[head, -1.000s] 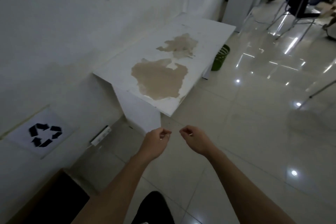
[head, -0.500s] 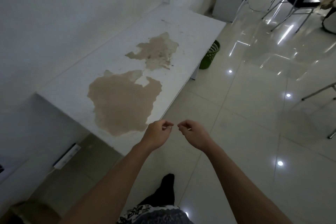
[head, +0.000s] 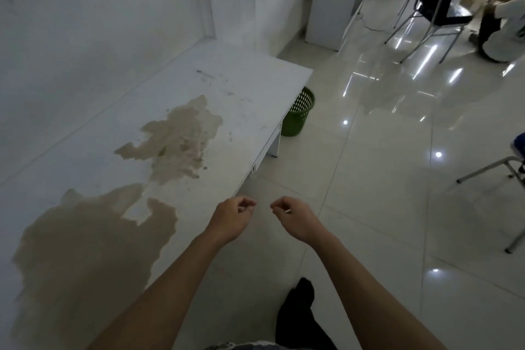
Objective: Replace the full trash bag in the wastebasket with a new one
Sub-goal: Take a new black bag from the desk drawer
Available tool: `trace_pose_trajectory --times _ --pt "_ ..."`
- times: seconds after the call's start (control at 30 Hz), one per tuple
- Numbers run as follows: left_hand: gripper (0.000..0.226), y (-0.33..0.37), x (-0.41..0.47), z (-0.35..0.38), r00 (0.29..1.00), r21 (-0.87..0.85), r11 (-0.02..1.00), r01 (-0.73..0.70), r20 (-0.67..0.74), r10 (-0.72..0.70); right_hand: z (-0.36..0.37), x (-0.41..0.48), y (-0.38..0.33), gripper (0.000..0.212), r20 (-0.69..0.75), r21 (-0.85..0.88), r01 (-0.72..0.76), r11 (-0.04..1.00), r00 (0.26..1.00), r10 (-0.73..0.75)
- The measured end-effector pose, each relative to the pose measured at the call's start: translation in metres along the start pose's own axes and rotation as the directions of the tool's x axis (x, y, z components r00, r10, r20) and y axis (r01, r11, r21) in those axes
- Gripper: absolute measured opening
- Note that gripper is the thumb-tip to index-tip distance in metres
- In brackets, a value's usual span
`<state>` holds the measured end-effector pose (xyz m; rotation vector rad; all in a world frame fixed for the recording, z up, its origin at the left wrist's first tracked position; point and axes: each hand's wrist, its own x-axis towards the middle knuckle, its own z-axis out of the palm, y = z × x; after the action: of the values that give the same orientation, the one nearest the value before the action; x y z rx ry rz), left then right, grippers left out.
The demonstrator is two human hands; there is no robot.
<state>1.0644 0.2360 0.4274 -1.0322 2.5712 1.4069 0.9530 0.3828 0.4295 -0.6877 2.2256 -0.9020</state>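
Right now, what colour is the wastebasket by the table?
Green, with a lattice wall; the head view shows it.

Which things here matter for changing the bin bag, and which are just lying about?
For the job: green wastebasket by the far table end; left hand and right hand, both loosely curled, apparently empty.

Just about: stained white table, white cabinet, dark chair.

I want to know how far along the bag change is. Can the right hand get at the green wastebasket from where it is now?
Probably not yet. The right hand hangs loosely curled, while the green wastebasket stands well ahead on the floor by the white table. The tiled path looks clear.
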Motion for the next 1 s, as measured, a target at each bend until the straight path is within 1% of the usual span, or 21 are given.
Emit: trace_pose_trajectory --times 0.2,0.3,0.37,0.5,0.63,0.73,0.8,0.87,0.9,0.93,1.0 --pt "0.021 0.067 0.099 0.025 0.997 -0.051 0.998 0.036 -0.066 -0.04 -0.088 0.11 0.01 0.022 0.078 -0.06 0.072 0.996 0.995 -0.067" --pt "0.02 0.087 0.137 0.03 0.992 -0.073 0.994 0.081 -0.09 -0.087 -0.12 0.158 0.008 0.023 0.124 -0.075 0.095 0.993 0.989 -0.085" --pt "0.019 0.093 0.167 0.033 0.99 -0.041 0.995 0.091 -0.107 -0.095 -0.136 0.193 0.009 0.023 0.16 -0.087 0.138 0.987 0.979 -0.123" --pt "0.02 0.1 0.242 0.037 0.975 0.021 0.991 0.134 -0.184 -0.128 -0.163 0.27 0.016 0.025 0.242 -0.107 0.183 0.977 0.958 -0.153" --pt "0.021 0.119 0.316 0.047 0.965 0.104 0.985 0.141 -0.235 -0.114 -0.193 0.335 0.022 0.026 0.293 -0.129 0.194 0.972 0.944 -0.15" --pt "0.024 0.141 0.35 0.059 0.951 0.081 0.979 0.185 -0.264 -0.158 -0.214 0.378 0.022 0.026 0.362 -0.175 0.227 0.958 0.92 -0.152" --pt "0.031 0.152 0.371 0.063 0.944 0.111 0.966 0.232 -0.265 -0.196 -0.226 0.407 0.018 0.027 0.385 -0.209 0.273 0.939 0.905 -0.178" --pt "0.042 0.162 0.385 0.068 0.931 0.135 0.942 0.309 -0.244 -0.271 -0.234 0.43 0.014 0.03 0.397 -0.254 0.35 0.901 0.888 -0.233" --pt "0.046 0.165 0.389 0.073 0.921 0.125 0.93 0.346 -0.235 -0.311 -0.237 0.439 0.014 0.033 0.418 -0.288 0.408 0.867 0.867 -0.269" --pt "0.05 0.17 0.393 0.078 0.91 0.116 0.92 0.374 -0.238 -0.34 -0.239 0.449 0.015 0.037 0.454 -0.33 0.478 0.814 0.836 -0.307" --pt "0.059 0.178 0.401 0.088 0.881 0.115 0.891 0.439 -0.25 -0.402 -0.244 0.47 0.017 0.048 0.544 -0.409 0.619 0.671 0.755 -0.366"
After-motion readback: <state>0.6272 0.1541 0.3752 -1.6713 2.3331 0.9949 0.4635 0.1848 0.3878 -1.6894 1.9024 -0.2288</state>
